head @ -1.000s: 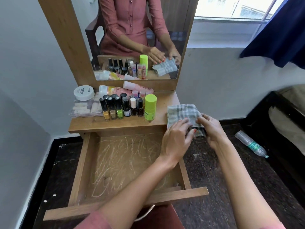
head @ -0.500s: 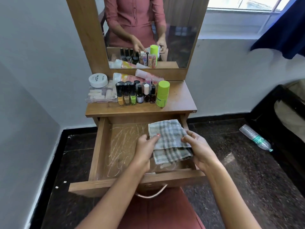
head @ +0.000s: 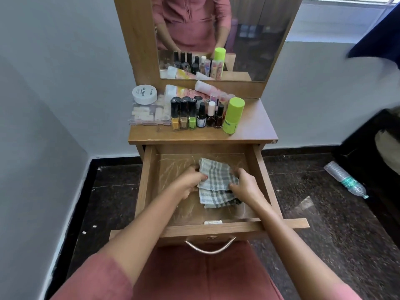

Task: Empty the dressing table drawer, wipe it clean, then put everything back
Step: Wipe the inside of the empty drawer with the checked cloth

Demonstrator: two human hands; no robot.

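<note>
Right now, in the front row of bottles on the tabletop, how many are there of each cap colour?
Black-capped bottles: 5
White-capped bottle: 1
Green-capped bottle: 1
Total: 7

Clear plastic bottle (head: 346, 180) lying on its side on the dark speckled floor (head: 320, 213), right side | navy curtain (head: 377, 37) up top right, beside the bright window (head: 346, 2) | pale wall (head: 54, 83) left | two white specks (head: 88, 229) on floor near it
</note>
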